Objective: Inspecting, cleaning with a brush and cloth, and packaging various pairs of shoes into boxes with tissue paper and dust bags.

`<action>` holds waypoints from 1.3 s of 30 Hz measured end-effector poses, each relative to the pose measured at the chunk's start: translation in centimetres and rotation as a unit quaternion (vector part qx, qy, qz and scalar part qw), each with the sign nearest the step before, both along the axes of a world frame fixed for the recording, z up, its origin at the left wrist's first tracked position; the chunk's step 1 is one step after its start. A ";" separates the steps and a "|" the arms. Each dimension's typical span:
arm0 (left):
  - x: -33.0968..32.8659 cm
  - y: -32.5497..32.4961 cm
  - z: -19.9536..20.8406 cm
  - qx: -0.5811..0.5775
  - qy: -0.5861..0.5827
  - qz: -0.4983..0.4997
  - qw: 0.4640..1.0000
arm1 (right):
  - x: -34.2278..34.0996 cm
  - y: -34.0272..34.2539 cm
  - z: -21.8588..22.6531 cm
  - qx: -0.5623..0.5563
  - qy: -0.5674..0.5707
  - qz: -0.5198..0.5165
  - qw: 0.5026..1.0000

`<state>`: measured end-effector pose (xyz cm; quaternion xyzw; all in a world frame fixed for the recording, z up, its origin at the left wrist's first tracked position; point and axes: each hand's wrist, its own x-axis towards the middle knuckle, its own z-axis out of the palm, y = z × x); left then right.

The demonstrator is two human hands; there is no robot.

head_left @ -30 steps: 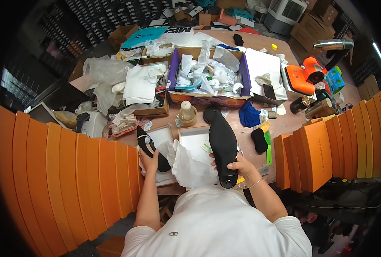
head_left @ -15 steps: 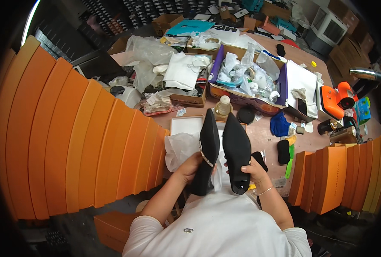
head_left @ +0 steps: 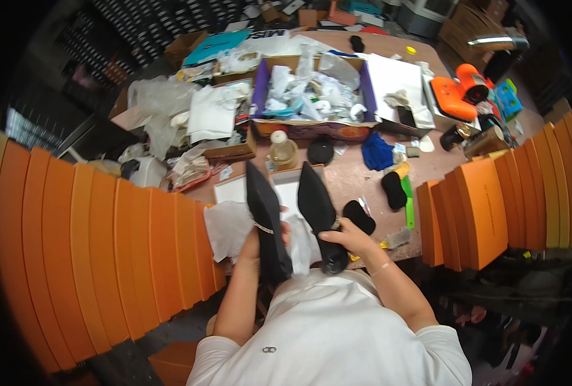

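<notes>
My left hand (head_left: 252, 246) is closed around a black pointed shoe (head_left: 264, 204) with a glittering band across it; its toe points away from me. My right hand (head_left: 351, 238) grips a second black pointed shoe (head_left: 314, 196) beside it, thumb across the rear part near a similar glittering trim. Both shoes are held up, apart from each other, over the near edge of the table. Beneath and beyond them lie white tissue paper (head_left: 228, 229) and a shallow open box (head_left: 230, 190), partly hidden by the shoes.
Stacked orange boxes (head_left: 99, 238) rise at the left, and more orange boxes (head_left: 482, 212) stand at the right. A purple-edged carton (head_left: 311, 130) full of plastic and paper sits farther back. A bottle (head_left: 281, 151), black pads (head_left: 394, 190) and a green-handled brush (head_left: 409, 204) lie around.
The view has swung, so the table's things sit farther left. The right shoe has rolled from showing its sole to showing its glittering trim. Both hands keep their hold.
</notes>
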<state>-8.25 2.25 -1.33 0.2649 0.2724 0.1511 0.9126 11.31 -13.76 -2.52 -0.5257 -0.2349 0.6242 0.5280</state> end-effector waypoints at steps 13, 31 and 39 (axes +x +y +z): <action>0.9 -5.4 1.7 0.082 0.054 -0.052 0.994 | 4.8 -5.2 -8.0 -0.106 -0.675 0.046 0.729; 1.7 -1.1 0.9 0.172 0.027 -0.108 0.979 | 13.5 13.7 -8.4 0.081 -0.724 -0.069 0.681; 2.2 5.6 -1.2 -0.056 -0.059 -0.111 0.991 | 13.2 15.8 -8.7 0.064 -0.659 -0.090 0.744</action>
